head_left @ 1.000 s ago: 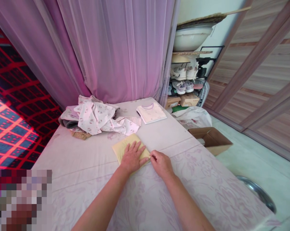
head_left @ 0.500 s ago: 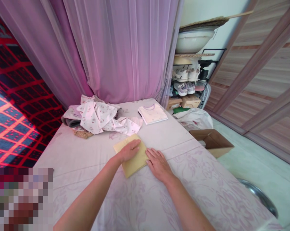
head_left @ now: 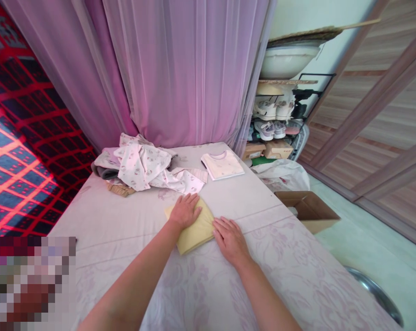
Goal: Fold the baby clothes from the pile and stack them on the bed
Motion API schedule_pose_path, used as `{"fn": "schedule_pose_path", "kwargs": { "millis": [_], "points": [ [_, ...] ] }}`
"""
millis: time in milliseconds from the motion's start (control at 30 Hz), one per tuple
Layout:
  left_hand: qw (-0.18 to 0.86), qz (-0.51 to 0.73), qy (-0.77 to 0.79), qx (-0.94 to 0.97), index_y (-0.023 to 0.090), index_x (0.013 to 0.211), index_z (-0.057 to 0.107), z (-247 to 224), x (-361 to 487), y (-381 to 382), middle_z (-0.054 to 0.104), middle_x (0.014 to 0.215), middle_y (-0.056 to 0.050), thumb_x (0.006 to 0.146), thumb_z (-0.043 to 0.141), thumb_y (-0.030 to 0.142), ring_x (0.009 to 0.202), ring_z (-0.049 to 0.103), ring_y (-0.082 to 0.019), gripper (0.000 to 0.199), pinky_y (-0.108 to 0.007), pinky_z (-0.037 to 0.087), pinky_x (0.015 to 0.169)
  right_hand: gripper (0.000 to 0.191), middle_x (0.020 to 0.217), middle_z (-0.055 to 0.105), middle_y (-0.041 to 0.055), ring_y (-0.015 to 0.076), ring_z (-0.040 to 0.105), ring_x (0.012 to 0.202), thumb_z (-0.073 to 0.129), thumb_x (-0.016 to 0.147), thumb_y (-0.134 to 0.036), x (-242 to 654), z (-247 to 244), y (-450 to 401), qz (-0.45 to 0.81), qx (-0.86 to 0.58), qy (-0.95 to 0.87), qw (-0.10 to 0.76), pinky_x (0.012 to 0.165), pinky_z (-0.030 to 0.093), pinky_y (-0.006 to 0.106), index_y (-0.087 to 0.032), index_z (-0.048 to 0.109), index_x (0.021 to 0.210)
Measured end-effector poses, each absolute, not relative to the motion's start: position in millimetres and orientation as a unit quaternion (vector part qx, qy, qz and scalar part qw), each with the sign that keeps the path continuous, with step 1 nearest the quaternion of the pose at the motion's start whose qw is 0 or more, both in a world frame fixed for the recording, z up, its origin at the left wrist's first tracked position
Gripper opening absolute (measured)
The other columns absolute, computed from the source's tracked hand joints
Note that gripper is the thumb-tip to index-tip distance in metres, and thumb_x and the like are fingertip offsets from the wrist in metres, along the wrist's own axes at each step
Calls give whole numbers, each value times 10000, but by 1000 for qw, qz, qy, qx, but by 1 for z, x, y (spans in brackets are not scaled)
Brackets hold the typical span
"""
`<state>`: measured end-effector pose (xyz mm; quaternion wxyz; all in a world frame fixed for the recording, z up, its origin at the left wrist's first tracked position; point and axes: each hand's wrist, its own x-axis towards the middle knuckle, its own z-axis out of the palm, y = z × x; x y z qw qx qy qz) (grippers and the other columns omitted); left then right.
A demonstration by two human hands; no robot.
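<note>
Left hand: spread flat, palm pressed on the upper part of the folded yellow cloth, fingers directed toward the upper right of the frame. Right hand: spread flat on the sheet, lower centre, its fingertips touching the cloth's right edge. Neither hand is pinching.

Folded yellow cloth: lying at lower centre on the floral-sheeted bed. It is nearly square, its long axis hard to tell; its lower edge slants up to the right.

Beyond the hands, upper centre-left: a crumpled pile of floral garments, its nearest fabric just beyond the left hand, with a tan cloth protruding beneath. Upper centre: a folded white shirt, well apart from the hands.

Bed edges: the right edge runs diagonally toward the lower right corner; the left edge is bordered by a red-and-black patterned rug. Far end: a purple curtain. Beyond the right edge: a cardboard box and a metal basin. Lower left corner: pixelated, unreadable.
</note>
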<state>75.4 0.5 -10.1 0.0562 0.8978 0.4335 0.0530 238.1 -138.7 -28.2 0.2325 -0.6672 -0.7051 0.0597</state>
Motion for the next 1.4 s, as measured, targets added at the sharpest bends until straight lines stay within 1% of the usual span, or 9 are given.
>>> {"fn": "schedule_pose_path", "kwargs": {
  "millis": [100, 200, 400, 600, 767, 900, 1067, 1200, 1400],
  "points": [
    [16, 65, 435, 898, 210, 1366, 444, -3, 78, -5, 417, 1456, -63, 933, 336, 399, 1372, 298, -280, 485, -502, 172, 1132, 345, 1187, 652, 77, 199, 548, 1145, 379, 928, -257, 238, -28, -136, 26, -666, -690, 283, 1028, 361, 403, -216, 653, 1134],
    [-9, 70, 431, 900, 207, 1339, 478, 4, 79, -18, 427, 1448, -69, 925, 347, 321, 1366, 311, -273, 449, -489, 164, 1137, 395, 1274, 592, 104, 211, 502, 1202, 347, 923, -243, 228, -19, -128, -1, -669, -681, 298, 1051, 337, 399, -176, 599, 1221],
    [27, 95, 488, 867, 269, 1386, 418, -9, 55, -52, 408, 1461, -52, 946, 303, 384, 1364, 319, -273, 470, -521, 216, 1114, 495, 1454, 405, 99, 232, 316, 1356, 337, 924, -283, 198, -15, -110, 49, -666, -713, 212, 1111, 214, 479, -191, 398, 1407],
    [45, 101, 507, 855, 267, 1397, 403, -21, 43, -56, 363, 1486, -53, 939, 339, 438, 1378, 295, -264, 493, -516, 216, 1121, 514, 1504, 309, 84, 248, 252, 1386, 330, 933, -343, 194, -31, -107, 76, -684, -710, 152, 1105, 158, 546, -200, 359, 1427],
    [65, 109, 496, 859, 251, 1385, 420, -20, 43, -54, 372, 1481, -66, 932, 348, 450, 1375, 302, -270, 499, -528, 221, 1117, 497, 1489, 345, 86, 244, 312, 1358, 345, 931, -362, 199, -26, -109, 70, -684, -710, 151, 1097, 192, 525, -206, 402, 1400],
    [53, 170, 516, 838, 202, 1385, 412, -25, 23, -64, 350, 1490, -103, 930, 362, 399, 1381, 288, -267, 498, -488, 244, 1117, 436, 1382, 496, 106, 219, 411, 1286, 332, 935, -300, 209, -34, -119, 34, -714, -671, 195, 1081, 250, 460, -190, 497, 1324],
    [18, 195, 646, 738, 204, 1193, 581, -24, -6, -90, 379, 1469, -118, 893, 433, 392, 1369, 289, -325, 383, -542, 238, 1098, 341, 1279, 565, 130, 266, 429, 1239, 404, 908, -329, 219, -42, -122, -40, -773, -584, 244, 1032, 303, 461, -181, 649, 1093],
    [81, 189, 661, 722, 255, 1009, 661, -21, -7, -97, 493, 1382, -82, 886, 447, 443, 1325, 364, -310, 310, -575, 254, 1066, 269, 1143, 616, 135, 267, 523, 1114, 503, 839, -383, 219, -17, -112, 30, -795, -580, 178, 923, 397, 409, -192, 680, 906],
    [141, 188, 677, 698, 215, 984, 637, -18, 7, -94, 409, 1447, -113, 836, 527, 436, 1373, 272, -338, 287, -595, 173, 1085, 278, 1031, 674, 125, 241, 644, 927, 521, 777, -385, 215, 22, -95, 150, -817, -556, 41, 727, 467, 333, -207, 678, 922]
  ]
}}
